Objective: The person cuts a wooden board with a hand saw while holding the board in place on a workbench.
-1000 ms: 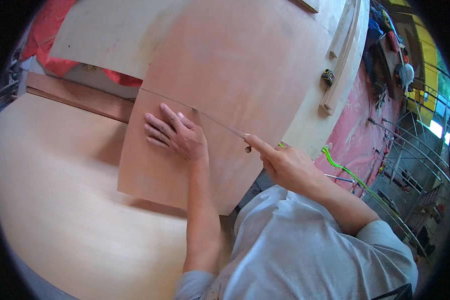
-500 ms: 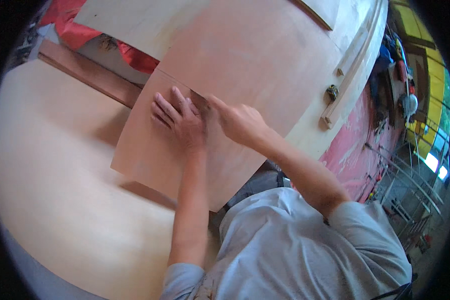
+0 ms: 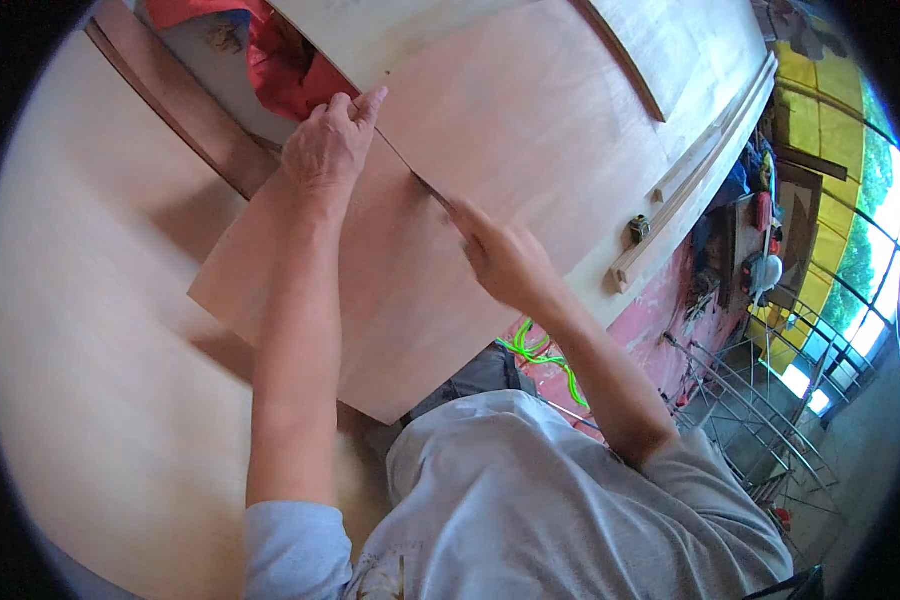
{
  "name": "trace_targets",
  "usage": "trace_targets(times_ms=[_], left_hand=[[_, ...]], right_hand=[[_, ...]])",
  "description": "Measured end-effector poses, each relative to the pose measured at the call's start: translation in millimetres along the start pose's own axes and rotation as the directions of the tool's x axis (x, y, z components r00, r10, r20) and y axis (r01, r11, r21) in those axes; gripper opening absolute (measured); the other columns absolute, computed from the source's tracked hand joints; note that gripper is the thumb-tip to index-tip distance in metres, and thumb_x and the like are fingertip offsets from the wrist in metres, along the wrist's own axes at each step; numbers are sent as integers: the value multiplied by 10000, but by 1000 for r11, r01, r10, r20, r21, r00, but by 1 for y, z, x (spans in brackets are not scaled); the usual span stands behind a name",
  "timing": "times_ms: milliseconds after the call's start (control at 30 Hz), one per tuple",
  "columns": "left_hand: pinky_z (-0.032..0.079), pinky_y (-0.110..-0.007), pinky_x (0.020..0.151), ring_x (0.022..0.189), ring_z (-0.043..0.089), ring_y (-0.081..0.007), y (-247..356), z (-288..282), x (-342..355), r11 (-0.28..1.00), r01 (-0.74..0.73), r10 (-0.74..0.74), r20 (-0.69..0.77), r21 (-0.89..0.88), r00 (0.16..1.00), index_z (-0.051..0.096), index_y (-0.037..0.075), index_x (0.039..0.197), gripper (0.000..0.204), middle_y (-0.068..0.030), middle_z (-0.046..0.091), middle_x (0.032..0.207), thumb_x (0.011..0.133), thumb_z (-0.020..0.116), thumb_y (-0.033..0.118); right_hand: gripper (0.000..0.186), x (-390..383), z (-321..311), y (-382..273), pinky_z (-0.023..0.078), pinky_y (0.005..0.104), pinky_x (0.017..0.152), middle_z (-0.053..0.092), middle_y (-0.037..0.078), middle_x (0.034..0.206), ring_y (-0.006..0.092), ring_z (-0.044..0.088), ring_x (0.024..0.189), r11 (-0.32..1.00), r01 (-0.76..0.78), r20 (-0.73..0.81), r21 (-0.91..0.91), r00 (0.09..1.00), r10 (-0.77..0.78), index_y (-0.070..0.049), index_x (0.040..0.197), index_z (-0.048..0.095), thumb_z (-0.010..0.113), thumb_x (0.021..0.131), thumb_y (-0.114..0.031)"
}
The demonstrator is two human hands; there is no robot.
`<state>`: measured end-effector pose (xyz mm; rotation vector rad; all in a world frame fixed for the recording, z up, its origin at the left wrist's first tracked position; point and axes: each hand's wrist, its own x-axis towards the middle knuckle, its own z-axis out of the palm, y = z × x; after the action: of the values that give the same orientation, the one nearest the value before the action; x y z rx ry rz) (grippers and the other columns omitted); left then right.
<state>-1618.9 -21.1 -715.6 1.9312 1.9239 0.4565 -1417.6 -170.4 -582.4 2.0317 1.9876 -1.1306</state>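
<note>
A thin reddish-brown plywood sheet [image 3: 530,130] lies slantwise in front of me, its near corner sticking out toward my body. A fine dark line crosses it from the left edge to a thin dark blade [image 3: 429,188]. My right hand [image 3: 500,255] is closed round this blade's handle, which the fingers hide; the exact kind of tool is unclear. Farther up, my left hand [image 3: 328,145] grips the sheet's left edge where the line meets it, thumb and fingers pressed together. The sheet's underside there is hidden.
A large pale panel [image 3: 90,300] fills the left. Beyond it lie a brown wooden beam [image 3: 185,110] and red cloth [image 3: 280,70]. At right are a tape measure [image 3: 639,228], wooden strips [image 3: 700,165] and a green cord [image 3: 545,352]. Metal racks [image 3: 760,400] stand beyond.
My left hand has gone from lying flat beside the blade to gripping the sheet's left edge. More of the blade shows now. The whole view has shifted and turned slightly.
</note>
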Motion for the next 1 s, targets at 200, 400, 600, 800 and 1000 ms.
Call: trace_targets(times_ms=[200,400,600,800,1000], left_hand=[[607,-581,765,914,764,-430,-22,-5,9,988,-150,155,-142,49,978,678,117,1022,554,-161,771,960,1115,482,627],[606,-592,764,918,762,-441,-12,6,6,996,-82,83,22,-33,996,654,105,1049,550,-171,775,986,1128,456,612],[616,-571,712,821,762,-426,-8,-10,17,996,-89,90,-62,17,994,647,112,974,536,-169,762,893,1119,486,602],[609,-594,753,890,756,-475,-13,-3,11,999,-46,45,58,5,997,639,102,1047,560,-191,776,968,1136,428,613],[612,-586,741,865,762,-457,-3,-10,19,997,-70,71,16,-33,997,645,106,1027,556,-180,784,956,1132,443,614]], right_hand=[[588,-65,-14,1,595,599,764,764,265,1017,527,727,838,992,-39,-21,119,999,42,-222,1614,474,583,1048,-109],[621,-24,-20,-15,600,590,808,768,264,1076,528,735,875,998,-43,41,49,998,41,-203,1627,462,592,1033,-72],[638,-38,-28,-16,594,603,816,762,279,1074,528,741,906,989,-143,88,43,987,138,-233,1641,438,585,1039,-81],[640,-36,-12,0,608,585,822,774,256,1095,528,750,911,997,-21,28,70,999,19,-253,1653,421,575,1054,-90],[633,-24,-20,-6,609,576,859,776,250,1110,526,749,954,998,-53,50,39,997,51,-234,1656,408,566,1061,-87]])
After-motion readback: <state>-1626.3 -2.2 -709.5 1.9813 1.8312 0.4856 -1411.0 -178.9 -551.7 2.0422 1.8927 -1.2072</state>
